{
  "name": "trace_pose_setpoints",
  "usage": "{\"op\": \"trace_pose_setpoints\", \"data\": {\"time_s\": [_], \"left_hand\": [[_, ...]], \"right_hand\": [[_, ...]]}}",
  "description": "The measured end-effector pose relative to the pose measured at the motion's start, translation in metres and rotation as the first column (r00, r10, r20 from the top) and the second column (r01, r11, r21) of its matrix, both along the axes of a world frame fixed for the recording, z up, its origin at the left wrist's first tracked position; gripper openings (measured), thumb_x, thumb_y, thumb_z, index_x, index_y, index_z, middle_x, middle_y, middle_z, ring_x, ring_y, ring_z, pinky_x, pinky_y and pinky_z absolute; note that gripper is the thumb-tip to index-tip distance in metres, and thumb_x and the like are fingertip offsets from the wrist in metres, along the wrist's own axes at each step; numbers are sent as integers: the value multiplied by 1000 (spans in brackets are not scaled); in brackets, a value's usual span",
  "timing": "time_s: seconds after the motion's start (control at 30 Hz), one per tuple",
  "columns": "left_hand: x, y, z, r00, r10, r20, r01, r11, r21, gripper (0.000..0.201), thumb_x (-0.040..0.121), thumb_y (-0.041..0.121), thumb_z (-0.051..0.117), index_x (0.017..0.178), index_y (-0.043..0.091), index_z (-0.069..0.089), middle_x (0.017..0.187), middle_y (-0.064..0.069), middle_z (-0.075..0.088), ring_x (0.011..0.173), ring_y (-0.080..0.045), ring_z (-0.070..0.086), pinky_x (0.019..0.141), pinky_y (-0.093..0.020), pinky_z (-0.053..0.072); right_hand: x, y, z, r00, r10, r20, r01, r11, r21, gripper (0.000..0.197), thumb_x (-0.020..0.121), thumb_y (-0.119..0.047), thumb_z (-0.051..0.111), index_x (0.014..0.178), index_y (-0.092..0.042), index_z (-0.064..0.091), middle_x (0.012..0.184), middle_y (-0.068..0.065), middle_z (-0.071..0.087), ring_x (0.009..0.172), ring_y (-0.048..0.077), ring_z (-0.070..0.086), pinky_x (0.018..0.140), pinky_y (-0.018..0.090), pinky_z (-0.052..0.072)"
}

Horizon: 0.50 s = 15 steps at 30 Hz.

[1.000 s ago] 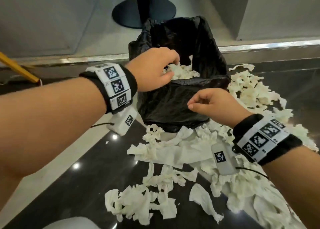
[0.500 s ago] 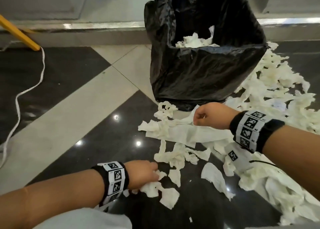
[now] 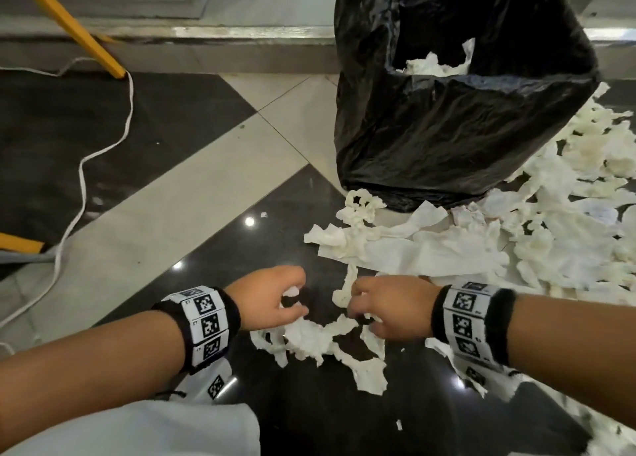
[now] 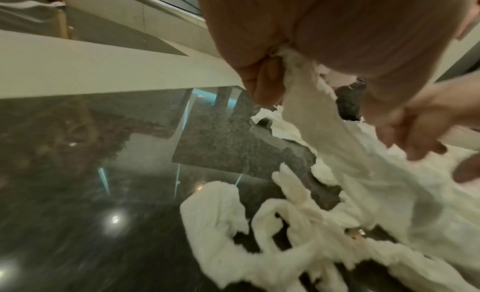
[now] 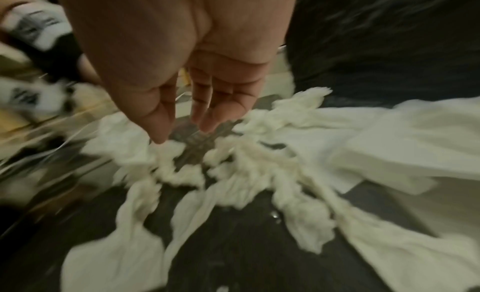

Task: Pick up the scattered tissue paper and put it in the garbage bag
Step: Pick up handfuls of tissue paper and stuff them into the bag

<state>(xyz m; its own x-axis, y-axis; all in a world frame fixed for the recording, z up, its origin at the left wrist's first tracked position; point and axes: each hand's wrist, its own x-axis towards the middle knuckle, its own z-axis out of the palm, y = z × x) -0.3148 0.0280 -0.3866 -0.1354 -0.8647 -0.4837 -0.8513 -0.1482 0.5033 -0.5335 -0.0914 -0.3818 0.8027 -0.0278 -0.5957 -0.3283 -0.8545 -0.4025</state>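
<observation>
The nearest clump of tissue paper (image 3: 323,338) lies on the dark floor (image 3: 192,276) right between and under both hands, its ragged strips trailing toward the near right. The left hand (image 3: 272,299) has its fingers curled round a strip of it (image 4: 306,95), which hangs from the fist down to the floor. The right hand (image 3: 389,309) hovers just beside the clump with fingers (image 5: 207,111) pointing down and slightly parted; it seems to hold nothing, though the wrist view is blurred. The garbage bag (image 3: 447,121) stands far and to the right of the hands, mouth up, with tissue already inside. A long flat sheet (image 3: 413,252) lies across the path between hands and bag, and a thick spread of paper fills the right. A white cord (image 3: 103,152) and a yellow pole (image 3: 69,25) lie far left, well apart.
</observation>
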Motion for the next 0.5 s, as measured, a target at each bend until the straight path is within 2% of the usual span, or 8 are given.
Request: {"op": "trace_pose_setpoints", "data": {"time_s": [0.07,0.13,0.2,0.27,0.33,0.37,0.43,0.5], "left_hand": [[2,8,-5,997,-64,40,63,998,31,29,82,49,62,97,31,44,88,19,43,80,-5,49,68,-17,42],[5,16,-14,984,-158,78,149,983,105,42,81,48,64,113,30,45,105,14,43,87,-8,48,74,-23,43],[6,28,-20,954,-290,76,271,943,195,55,81,41,66,128,34,38,123,6,38,92,-12,49,78,-27,45],[5,38,-25,886,-452,104,413,871,267,67,81,31,67,135,40,28,136,0,26,102,-21,52,85,-34,49],[3,47,-31,825,-546,144,480,812,331,67,85,28,64,137,40,25,141,-6,22,109,-29,52,90,-41,49],[2,49,-31,813,-559,164,482,803,351,56,88,33,58,136,37,27,137,-10,30,109,-31,52,88,-41,49],[2,53,-34,758,-623,196,533,763,366,40,94,40,46,130,29,34,122,-13,42,105,-33,54,81,-41,49],[3,53,-33,703,-673,231,572,728,378,31,94,26,47,124,21,41,119,-13,43,99,-36,54,69,-41,47]], "right_hand": [[6,25,-9,974,219,-53,-220,975,-19,46,86,-21,57,131,-29,46,142,4,33,114,29,48,80,37,46],[10,39,-17,918,390,-70,-394,916,-70,49,85,-19,61,131,-29,46,144,11,27,112,36,45,80,43,48],[11,45,-23,863,504,-27,-504,856,-118,48,81,-19,65,126,-30,51,136,13,34,107,36,46,76,44,49],[11,49,-25,789,614,-22,-609,777,-156,46,76,-21,70,118,-32,56,128,11,42,102,34,50,70,40,48],[11,55,-29,748,663,-32,-658,734,-169,44,71,-25,74,111,-34,59,125,8,46,96,31,53,67,37,48],[10,56,-31,749,662,-32,-656,735,-170,46,67,-28,77,109,-35,59,125,7,48,94,29,54,66,36,49],[11,55,-34,782,624,3,-612,767,-193,54,61,-31,81,109,-34,58,126,8,50,93,28,57,68,35,50],[15,48,-33,828,555,79,-532,823,-199,50,66,-26,77,112,-27,57,128,12,50,95,31,57,70,38,51]]}}
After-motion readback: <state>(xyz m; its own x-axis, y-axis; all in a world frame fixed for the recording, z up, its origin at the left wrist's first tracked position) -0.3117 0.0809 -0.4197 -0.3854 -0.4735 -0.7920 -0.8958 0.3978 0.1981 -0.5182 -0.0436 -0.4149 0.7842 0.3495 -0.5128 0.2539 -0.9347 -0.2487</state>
